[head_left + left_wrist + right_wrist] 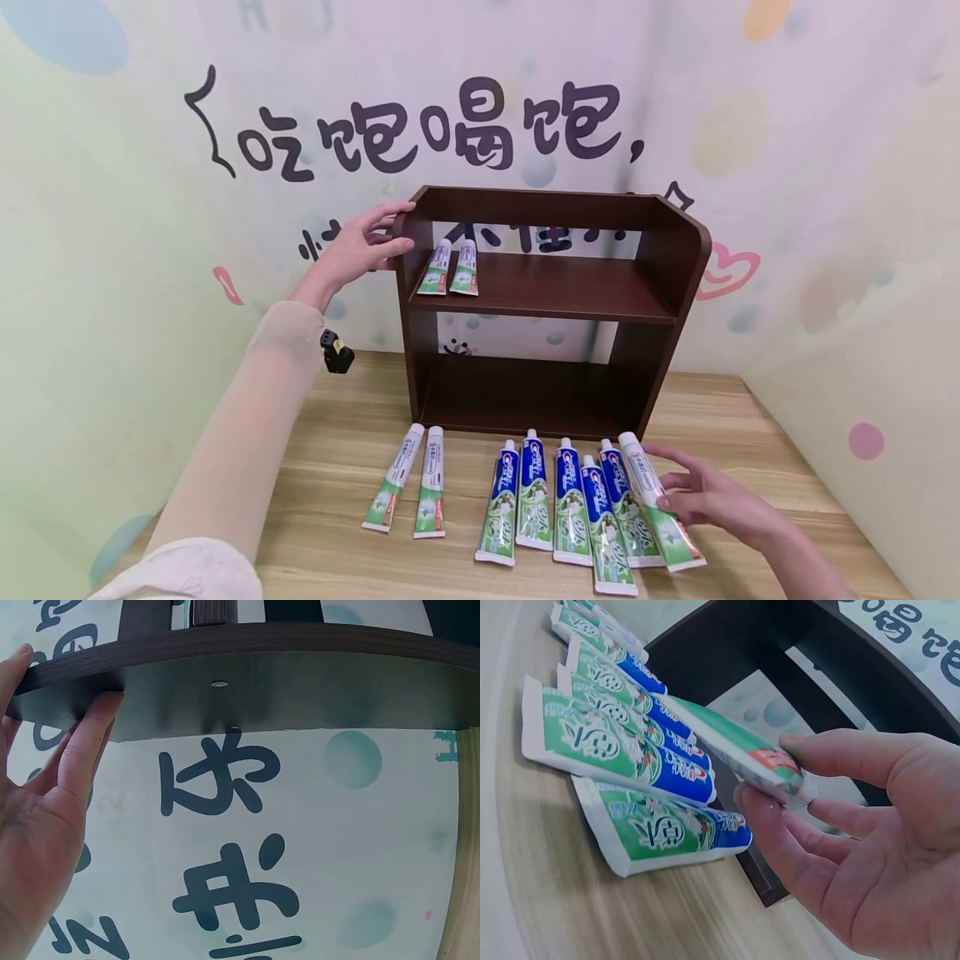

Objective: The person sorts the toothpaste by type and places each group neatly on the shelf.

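Observation:
My right hand (712, 500) pinches a white-and-green toothpaste tube (727, 735) between thumb and fingers, its cap end toward the shelf in the head view. Beside it lie several blue-and-green toothpaste tubes (532, 492) on the table. My left hand (363, 242) rests with fairly straight fingers against the upper left side panel of a dark brown two-tier shelf (540, 287); the left wrist view shows the fingers (90, 742) touching that panel. Two white-and-green toothpaste tubes (464, 268) lean side by side at the left of the upper tier.
Two more white-and-green toothpaste tubes (430, 483) lie on the wood-grain table (330, 467) in front of the shelf's left side. A small black object (337, 353) stands left of the shelf. Printed wall sheets (810, 275) enclose the table behind and at both sides.

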Motion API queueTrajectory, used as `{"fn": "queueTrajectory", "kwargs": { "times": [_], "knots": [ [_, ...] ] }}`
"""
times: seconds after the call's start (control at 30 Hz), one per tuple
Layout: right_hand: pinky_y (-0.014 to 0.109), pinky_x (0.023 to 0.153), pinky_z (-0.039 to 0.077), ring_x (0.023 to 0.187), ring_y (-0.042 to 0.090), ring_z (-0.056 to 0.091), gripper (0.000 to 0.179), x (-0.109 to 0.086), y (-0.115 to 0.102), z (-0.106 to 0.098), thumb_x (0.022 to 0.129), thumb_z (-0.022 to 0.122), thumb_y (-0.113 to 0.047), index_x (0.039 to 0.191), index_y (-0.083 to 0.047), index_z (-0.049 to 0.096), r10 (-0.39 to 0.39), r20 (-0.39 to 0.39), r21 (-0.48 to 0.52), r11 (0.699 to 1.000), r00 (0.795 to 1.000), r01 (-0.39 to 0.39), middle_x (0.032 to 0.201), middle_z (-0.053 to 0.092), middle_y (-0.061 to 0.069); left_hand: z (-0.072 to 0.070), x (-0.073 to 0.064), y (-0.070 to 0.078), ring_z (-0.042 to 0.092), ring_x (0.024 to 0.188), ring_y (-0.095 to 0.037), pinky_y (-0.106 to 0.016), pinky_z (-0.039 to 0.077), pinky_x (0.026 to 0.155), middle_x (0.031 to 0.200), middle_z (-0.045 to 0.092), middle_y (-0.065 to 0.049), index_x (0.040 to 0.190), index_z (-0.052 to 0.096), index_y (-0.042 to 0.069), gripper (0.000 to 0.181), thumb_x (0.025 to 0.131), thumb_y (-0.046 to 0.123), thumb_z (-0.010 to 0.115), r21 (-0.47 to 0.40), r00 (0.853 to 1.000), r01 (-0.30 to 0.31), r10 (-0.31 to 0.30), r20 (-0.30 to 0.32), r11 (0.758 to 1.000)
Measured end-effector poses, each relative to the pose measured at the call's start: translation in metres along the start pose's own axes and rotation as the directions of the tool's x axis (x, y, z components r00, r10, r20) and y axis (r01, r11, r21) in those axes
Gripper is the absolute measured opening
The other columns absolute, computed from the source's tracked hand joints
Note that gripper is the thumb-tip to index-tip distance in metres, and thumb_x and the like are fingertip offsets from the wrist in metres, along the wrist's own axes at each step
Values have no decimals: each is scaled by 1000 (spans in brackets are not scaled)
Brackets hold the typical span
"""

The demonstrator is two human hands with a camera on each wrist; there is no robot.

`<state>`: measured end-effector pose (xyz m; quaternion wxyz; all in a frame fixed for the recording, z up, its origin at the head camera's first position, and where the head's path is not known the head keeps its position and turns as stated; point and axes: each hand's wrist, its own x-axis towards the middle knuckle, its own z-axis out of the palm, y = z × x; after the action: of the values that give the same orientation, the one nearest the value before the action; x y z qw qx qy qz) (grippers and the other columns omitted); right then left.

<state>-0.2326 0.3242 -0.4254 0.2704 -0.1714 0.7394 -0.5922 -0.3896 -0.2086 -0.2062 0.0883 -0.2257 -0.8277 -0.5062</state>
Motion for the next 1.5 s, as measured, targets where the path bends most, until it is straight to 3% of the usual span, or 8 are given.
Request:
{"fn": "queueTrajectory", "kwargs": {
  "times": [0.3, 0.87, 1.23, 1.5],
  "knots": [
    [39, 86, 61, 104, 23, 69, 72, 0, -14, 5, 97, 56, -6, 155, -9, 15, -33, 11, -32, 999, 999, 33, 123, 62, 14, -1, 2, 1, 55, 127, -30, -35, 61, 86, 150, 42, -17, 152, 38, 33, 66, 94, 25, 68, 18, 1000, 1, -1, 17, 1000],
    [43, 84, 62, 108, 25, 68, 74, 5, -59, 6, 97, 58, -9, 157, -15, 15, -68, -1, -142, 988, 998, 67, 136, 54, 26, -2, 4, 0, 55, 128, -30, -44, 59, 92, 151, 43, -12, 149, 42, 34, 63, 92, 32, 69, 28, 999, 41, -41, 4, 999],
    [41, 85, 62, 105, 24, 69, 76, 6, -90, 10, 96, 60, -12, 157, -18, 16, -91, -52, -204, 976, 995, 79, 127, 60, 12, -2, 3, 2, 56, 127, -29, -48, 58, 93, 149, 43, -12, 148, 44, 32, 62, 91, 31, 70, 7, 999, 45, -45, -7, 999],
    [37, 82, 62, 103, 20, 68, 73, 10, -118, 10, 95, 61, -11, 156, -23, 22, -144, -84, -225, 967, 986, 122, 122, 61, 6, -1, 3, 3, 57, 125, -28, -40, 61, 88, 149, 44, -13, 147, 45, 34, 60, 92, 28, 70, -5, 999, 45, -45, -5, 999]
  ]
}}
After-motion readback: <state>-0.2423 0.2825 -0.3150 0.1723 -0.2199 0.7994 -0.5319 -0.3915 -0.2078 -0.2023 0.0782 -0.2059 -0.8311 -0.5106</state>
